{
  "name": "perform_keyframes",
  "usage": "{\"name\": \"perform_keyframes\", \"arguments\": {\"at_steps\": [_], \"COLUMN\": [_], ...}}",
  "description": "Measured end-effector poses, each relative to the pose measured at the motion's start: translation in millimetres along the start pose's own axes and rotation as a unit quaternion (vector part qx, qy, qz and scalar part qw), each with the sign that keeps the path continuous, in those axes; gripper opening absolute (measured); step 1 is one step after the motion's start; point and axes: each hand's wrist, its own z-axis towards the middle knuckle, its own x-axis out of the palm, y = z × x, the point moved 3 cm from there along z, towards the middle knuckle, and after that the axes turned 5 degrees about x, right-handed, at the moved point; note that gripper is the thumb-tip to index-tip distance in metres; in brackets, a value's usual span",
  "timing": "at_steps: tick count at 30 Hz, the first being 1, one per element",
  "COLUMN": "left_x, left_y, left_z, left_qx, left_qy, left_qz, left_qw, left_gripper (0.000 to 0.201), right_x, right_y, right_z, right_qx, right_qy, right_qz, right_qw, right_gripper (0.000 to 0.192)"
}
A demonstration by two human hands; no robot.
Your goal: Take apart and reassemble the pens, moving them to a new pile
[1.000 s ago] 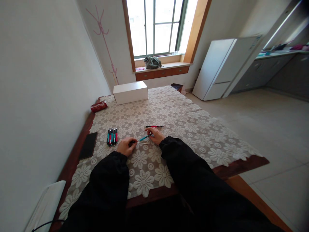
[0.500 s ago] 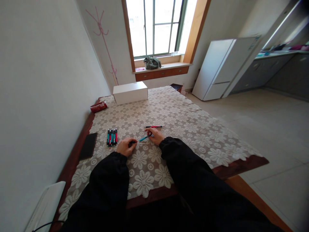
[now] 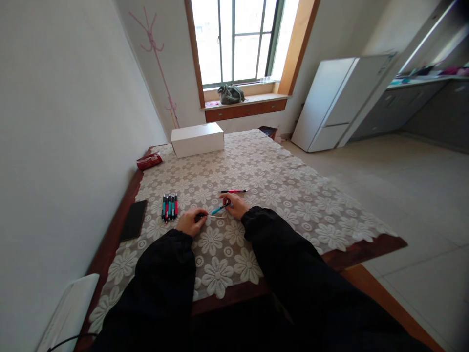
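Observation:
Over the lace cloth, my right hand (image 3: 236, 205) is closed on the far end of a blue-and-black pen (image 3: 217, 210). The fingers of my left hand (image 3: 191, 222) pinch a black piece at the pen's near end; whether the two parts are joined I cannot tell. A thin white stick (image 3: 216, 216), like a refill, runs from the left fingertips just below the pen. Just beyond my right hand lies a red-and-black pen (image 3: 234, 191). Left of my left hand, several red or blue pens (image 3: 169, 208) lie side by side in a row.
A black flat object (image 3: 134, 221) lies near the table's left edge. Farther back are a red packet (image 3: 149, 161) and a white box (image 3: 198, 140). The floral lace tablecloth (image 3: 252, 161) covers the table. A white device with a cable (image 3: 68, 313) is at lower left.
Both hands hold nearly the same pose around the blue pen. The whole view has shifted very slightly; nothing has been picked up or put down.

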Motion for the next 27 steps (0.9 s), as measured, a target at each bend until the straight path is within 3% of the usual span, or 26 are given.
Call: {"name": "perform_keyframes", "arguments": {"at_steps": [27], "left_x": [1.7], "left_y": [4.1], "left_z": [0.1], "left_qx": [-0.003], "left_qy": [0.000], "left_qz": [-0.012], "left_qw": [1.000], "left_gripper": [0.018], "right_x": [0.0], "right_y": [0.1], "right_z": [0.7], "right_qx": [0.003], "right_qy": [-0.004], "right_qz": [0.003], "right_qw": [1.000], "right_gripper": [0.052]}}
